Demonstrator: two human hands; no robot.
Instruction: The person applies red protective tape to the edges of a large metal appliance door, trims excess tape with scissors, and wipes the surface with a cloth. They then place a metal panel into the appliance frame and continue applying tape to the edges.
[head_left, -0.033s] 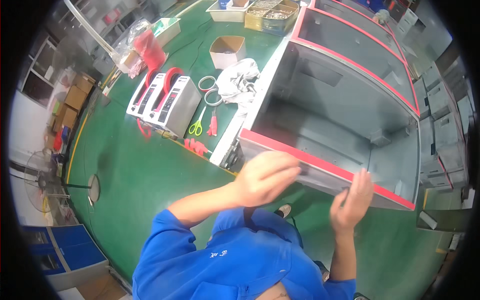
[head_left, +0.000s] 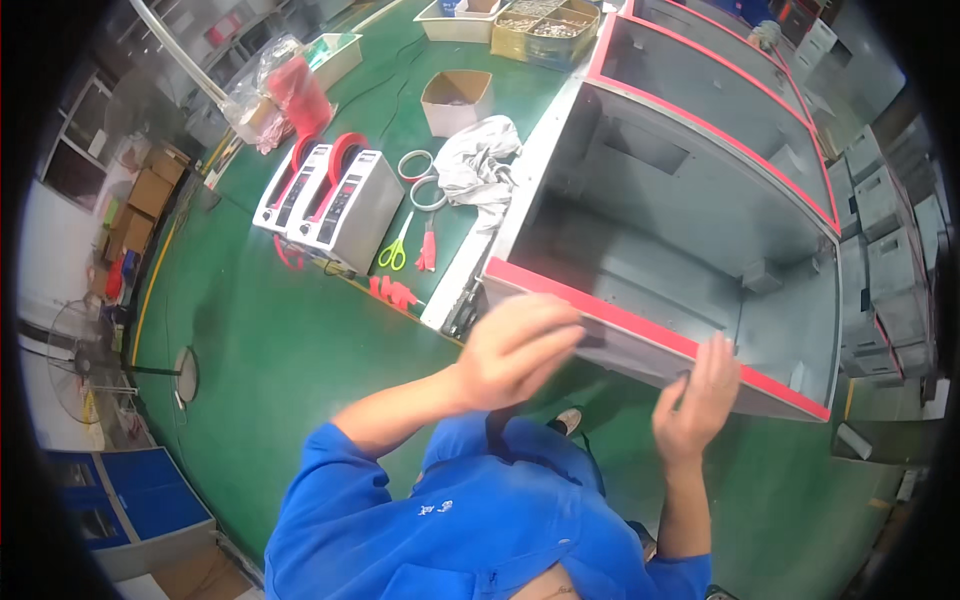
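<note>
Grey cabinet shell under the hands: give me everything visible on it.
The grey cabinet shell looks like painted sheet metal, an open box lying with its opening up, small brackets on the inner walls. A red strip runs along its rim. It rests on the green worktable beside a second similar shell. The left hand presses on the near rim; the right hand grips that edge further right.

On the green table (head_left: 290,340) we see a small open cardboard box (head_left: 457,100), square and brown, near the far side. To its left lies a clear plastic bag (head_left: 275,95) with something red inside. Far left, on the floor, brown cardboard cartons (head_left: 140,200) stand stacked. At the top edge we see a yellowish tray (head_left: 545,30) with compartments.
</note>
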